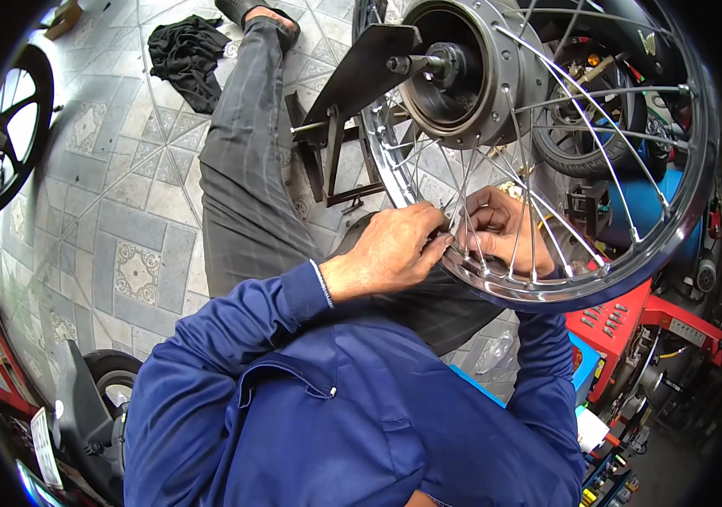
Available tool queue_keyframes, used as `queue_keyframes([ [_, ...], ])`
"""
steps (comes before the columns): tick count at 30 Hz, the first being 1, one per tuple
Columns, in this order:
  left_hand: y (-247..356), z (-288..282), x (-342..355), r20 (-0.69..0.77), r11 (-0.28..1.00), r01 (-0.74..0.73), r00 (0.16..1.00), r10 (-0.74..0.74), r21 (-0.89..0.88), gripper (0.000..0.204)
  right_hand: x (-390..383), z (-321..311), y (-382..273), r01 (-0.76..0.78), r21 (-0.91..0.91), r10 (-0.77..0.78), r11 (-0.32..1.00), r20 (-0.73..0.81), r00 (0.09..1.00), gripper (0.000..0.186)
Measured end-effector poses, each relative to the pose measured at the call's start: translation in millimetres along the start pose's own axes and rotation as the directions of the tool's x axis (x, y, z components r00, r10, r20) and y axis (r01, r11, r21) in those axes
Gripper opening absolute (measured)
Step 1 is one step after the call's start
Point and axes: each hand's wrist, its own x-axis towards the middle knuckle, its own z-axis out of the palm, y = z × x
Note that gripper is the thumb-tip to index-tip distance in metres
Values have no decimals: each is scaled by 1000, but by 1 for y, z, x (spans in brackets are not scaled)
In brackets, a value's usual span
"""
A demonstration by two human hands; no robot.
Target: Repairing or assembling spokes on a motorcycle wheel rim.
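Observation:
A spoked motorcycle wheel point(581, 294) with a shiny rim stands tilted in front of me at the right. Its grey hub point(496, 63) carries an axle point(416, 64) with a nut. At the rim's near left side, my left hand point(395, 249) is closed, thumb and fingers pinched against the rim's edge; whatever sits between them is hidden. My right hand point(509, 226) reaches in behind the spokes point(533, 190), its thumb and fingers pinched round the lower end of a spoke. The fingertips of both hands nearly meet there.
A dark metal stand point(336, 152) props the wheel near its axle. Black cloth point(188, 61) lies on the tiled floor point(137, 270). Another wheel point(10, 131) is at the far left, and a tyre point(577, 156) behind the spokes. A red metal box point(610, 325) stands at the right.

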Motion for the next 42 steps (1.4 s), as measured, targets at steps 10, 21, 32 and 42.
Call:
queue_keyframes([
  [10,48,-11,-4,-22,932,-355,934,357,71,55,-34,36,73,592,378,-510,711,-302,805,55],
  [21,91,-8,10,2,823,-464,872,490,328,57,-67,71,52,842,24,-717,539,-512,473,53],
  [32,128,-53,38,-105,944,-151,976,189,293,34,-66,59,13,922,-177,-846,346,-483,225,53],
  [42,144,-78,94,-277,859,-298,858,432,417,29,-47,54,-24,891,-389,-895,236,-444,44,36],
])
